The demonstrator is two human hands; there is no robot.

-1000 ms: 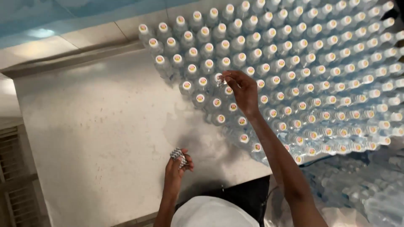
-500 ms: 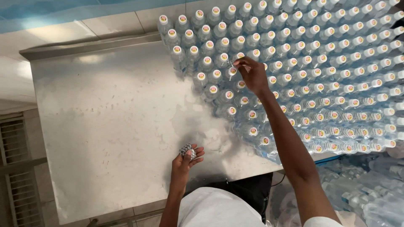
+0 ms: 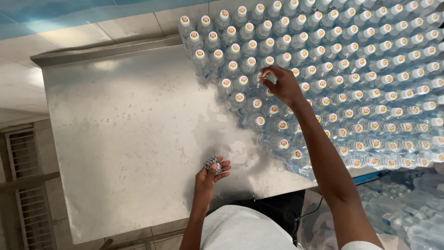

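Both hands are at work over a steel table: the left hand, low near 6 o'clock, is cupped around a small bundle of printed seals. Toward 1 o'clock, the right hand reaches out with fingertips pinched together just above the capped bottles; what they grip is too small to tell. These clear bottles stand packed in rows across the table's 2 o'clock side.
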